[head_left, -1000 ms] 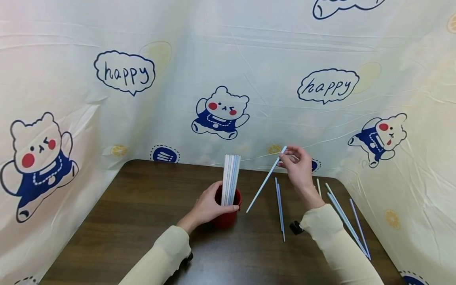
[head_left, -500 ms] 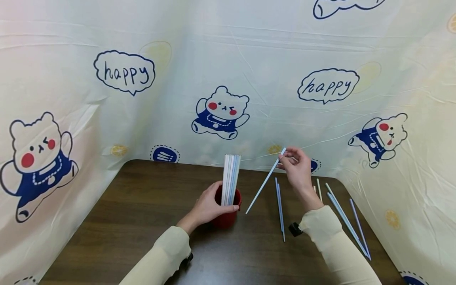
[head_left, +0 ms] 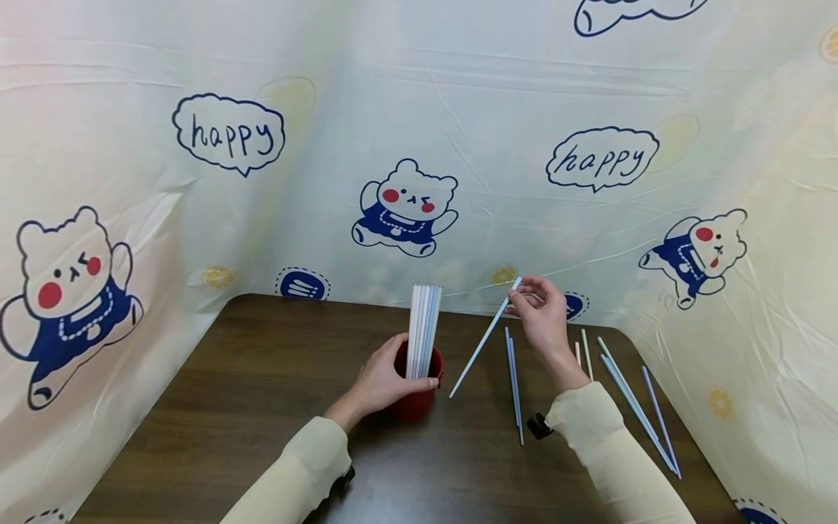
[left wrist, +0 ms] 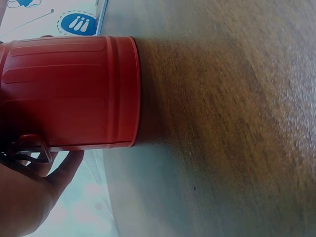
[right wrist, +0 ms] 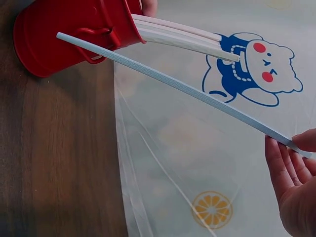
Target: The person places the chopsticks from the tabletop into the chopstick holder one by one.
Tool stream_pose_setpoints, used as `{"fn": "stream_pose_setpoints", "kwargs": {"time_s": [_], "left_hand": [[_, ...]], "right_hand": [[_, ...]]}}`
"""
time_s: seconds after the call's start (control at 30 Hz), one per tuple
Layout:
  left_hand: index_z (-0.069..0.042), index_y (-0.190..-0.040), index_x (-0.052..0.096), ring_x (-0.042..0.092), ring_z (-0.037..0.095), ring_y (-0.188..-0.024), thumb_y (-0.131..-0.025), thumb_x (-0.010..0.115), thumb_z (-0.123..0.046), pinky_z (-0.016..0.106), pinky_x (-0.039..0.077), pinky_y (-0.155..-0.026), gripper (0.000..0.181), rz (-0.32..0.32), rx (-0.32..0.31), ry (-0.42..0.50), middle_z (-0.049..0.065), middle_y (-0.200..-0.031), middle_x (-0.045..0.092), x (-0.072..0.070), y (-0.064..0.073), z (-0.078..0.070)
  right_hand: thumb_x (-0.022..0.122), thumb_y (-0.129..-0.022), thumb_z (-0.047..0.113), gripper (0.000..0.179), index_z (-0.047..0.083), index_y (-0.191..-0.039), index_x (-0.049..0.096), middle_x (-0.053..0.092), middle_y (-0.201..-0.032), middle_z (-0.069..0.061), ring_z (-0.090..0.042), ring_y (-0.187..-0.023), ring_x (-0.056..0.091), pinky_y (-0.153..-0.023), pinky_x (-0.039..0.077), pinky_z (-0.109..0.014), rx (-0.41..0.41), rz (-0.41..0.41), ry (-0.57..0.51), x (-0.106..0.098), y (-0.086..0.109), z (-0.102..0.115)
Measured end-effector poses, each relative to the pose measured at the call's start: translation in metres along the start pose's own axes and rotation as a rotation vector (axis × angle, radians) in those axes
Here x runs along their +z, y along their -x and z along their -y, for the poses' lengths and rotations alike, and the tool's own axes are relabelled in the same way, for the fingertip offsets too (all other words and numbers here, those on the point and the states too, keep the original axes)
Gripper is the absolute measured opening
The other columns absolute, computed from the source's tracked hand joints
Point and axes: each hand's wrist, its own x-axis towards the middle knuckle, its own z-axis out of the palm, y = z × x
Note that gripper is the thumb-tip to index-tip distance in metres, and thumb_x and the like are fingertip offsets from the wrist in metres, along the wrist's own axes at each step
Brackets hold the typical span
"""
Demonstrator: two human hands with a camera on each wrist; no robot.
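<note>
My left hand [head_left: 380, 382] grips a small red metal bucket [head_left: 412, 409] with its thumb near the rim. A bundle of pale chopsticks [head_left: 424, 327] stands upright in that bucket. My right hand [head_left: 545, 320] pinches one light blue chopstick [head_left: 481, 345] near its upper end. Its lower end slants down to the left and hangs apart from the bucket. In the right wrist view the chopstick [right wrist: 173, 88] crosses in front of the bucket handle [right wrist: 98, 42], thumb on one side and fingers on the other. The left wrist view shows the bucket wall [left wrist: 59, 89] beside the wooden table.
Two blue-violet chopsticks [head_left: 513, 382] lie between the bucket and my right arm. Farther right are light blue chopsticks [head_left: 631, 400], a violet one [head_left: 661, 422] and two cream ones [head_left: 585, 351]. A printed curtain [head_left: 497, 94] surrounds the brown table [head_left: 229, 422].
My right hand has drifted slightly down and left with the light blue chopstick. The left hand and the bucket have stayed in place.
</note>
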Motion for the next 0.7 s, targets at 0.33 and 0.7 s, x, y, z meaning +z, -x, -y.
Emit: {"fn": "stream_pose_setpoints", "kwargs": {"time_s": [0.33,0.7], "left_hand": [[-0.029,-0.146,0.047,0.06,0.018,-0.118,-0.075,0.088,-0.053,0.056,0.051,-0.1,0.085,-0.008,0.002,0.007,-0.006,-0.138,0.057,0.0,0.001,-0.002],[-0.03,-0.146,0.047,0.059,0.018,-0.119,-0.073,0.088,-0.057,0.057,0.05,-0.101,0.088,-0.006,-0.005,-0.001,-0.006,-0.138,0.057,0.0,0.0,-0.002]], "right_hand": [[0.066,-0.095,-0.007,0.032,-0.011,-0.124,0.054,0.06,-0.098,-0.012,-0.011,-0.08,0.069,-0.074,0.062,-0.036,-0.015,0.007,-0.011,0.003,-0.001,0.001],[0.066,-0.094,-0.007,0.029,-0.004,-0.121,0.056,0.06,-0.098,-0.007,-0.012,-0.083,0.069,-0.074,0.062,-0.036,-0.069,-0.04,-0.073,0.012,0.0,0.014]]}}
